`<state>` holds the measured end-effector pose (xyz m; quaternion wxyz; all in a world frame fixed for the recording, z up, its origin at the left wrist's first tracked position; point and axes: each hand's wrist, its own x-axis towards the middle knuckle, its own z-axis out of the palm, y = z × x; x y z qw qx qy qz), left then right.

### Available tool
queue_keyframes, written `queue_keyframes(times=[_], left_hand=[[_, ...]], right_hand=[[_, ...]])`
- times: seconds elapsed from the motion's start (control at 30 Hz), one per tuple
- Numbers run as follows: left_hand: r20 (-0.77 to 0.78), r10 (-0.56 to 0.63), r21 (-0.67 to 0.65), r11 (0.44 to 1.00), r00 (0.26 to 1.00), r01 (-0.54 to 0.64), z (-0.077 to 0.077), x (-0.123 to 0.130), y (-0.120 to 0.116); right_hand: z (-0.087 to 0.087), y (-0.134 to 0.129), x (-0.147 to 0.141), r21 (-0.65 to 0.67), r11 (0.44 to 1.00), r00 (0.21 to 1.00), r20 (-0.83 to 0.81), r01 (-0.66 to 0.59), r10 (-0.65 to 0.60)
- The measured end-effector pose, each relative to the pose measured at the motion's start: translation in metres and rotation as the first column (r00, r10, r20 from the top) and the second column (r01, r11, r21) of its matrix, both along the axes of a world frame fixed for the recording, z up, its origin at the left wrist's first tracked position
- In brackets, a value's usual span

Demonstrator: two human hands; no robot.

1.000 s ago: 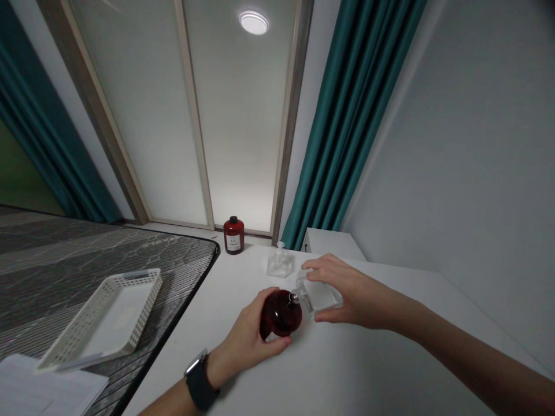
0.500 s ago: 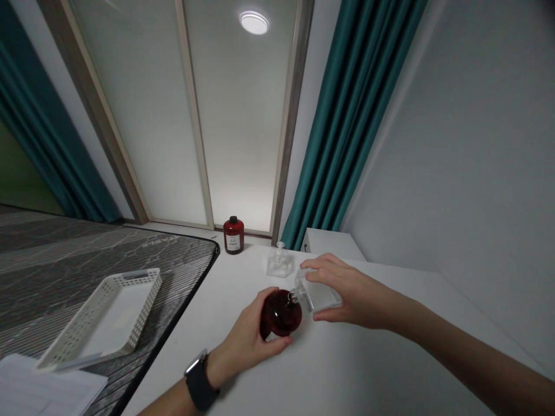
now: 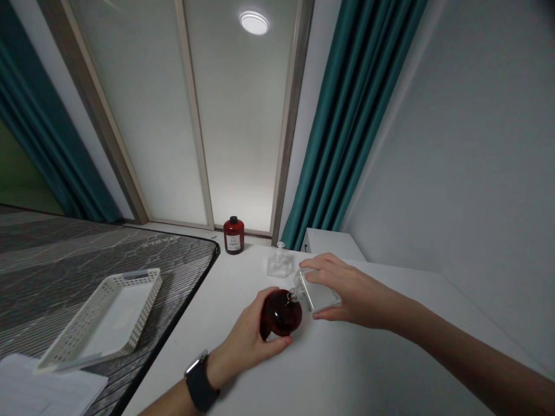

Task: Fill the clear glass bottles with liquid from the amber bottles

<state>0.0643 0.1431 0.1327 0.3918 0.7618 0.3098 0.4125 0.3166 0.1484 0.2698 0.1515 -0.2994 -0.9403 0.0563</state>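
My left hand, with a dark watch on its wrist, is wrapped around a dark red bottle on the white table. Its neck is partly hidden. My right hand grips a clear square bottle tilted on its side, the neck pointing left. The clear bottle's mouth meets the top of the red one. Whether liquid is flowing cannot be made out. Just behind them stands a clear pump bottle or pump-topped cap piece, see-through and hard to make out.
A second red bottle with a black cap and white label stands at the table's back edge. To the left, a white perforated basket and paper sheets lie on a dark patterned surface. A white cabinet stands behind the table.
Almost nothing differs. The clear bottle in my right hand has shifted very slightly; both hands keep their grips in the same place.
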Motion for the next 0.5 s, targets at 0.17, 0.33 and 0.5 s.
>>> queue_keyframes(times=[0.17, 0.33, 0.5], left_hand=[[0.021, -0.009, -0.006, 1.000, 1.000, 0.009, -0.0009, 0.0006, 0.0002], [0.028, -0.017, -0.006, 1.000, 0.999, 0.017, -0.0007, 0.0010, 0.0006], [0.026, -0.016, -0.002, 1.000, 1.000, 0.016, -0.0007, 0.0007, 0.0007]], right_hand=[[-0.0005, 0.0011, -0.0002, 0.030, 1.000, 1.000, 0.012, -0.010, 0.009], [-0.0005, 0.0009, -0.0003, 0.063, 0.998, 1.000, 0.013, -0.016, 0.015], [-0.0002, 0.0013, -0.0007, 0.115, 0.993, 0.999, 0.022, -0.039, 0.036]])
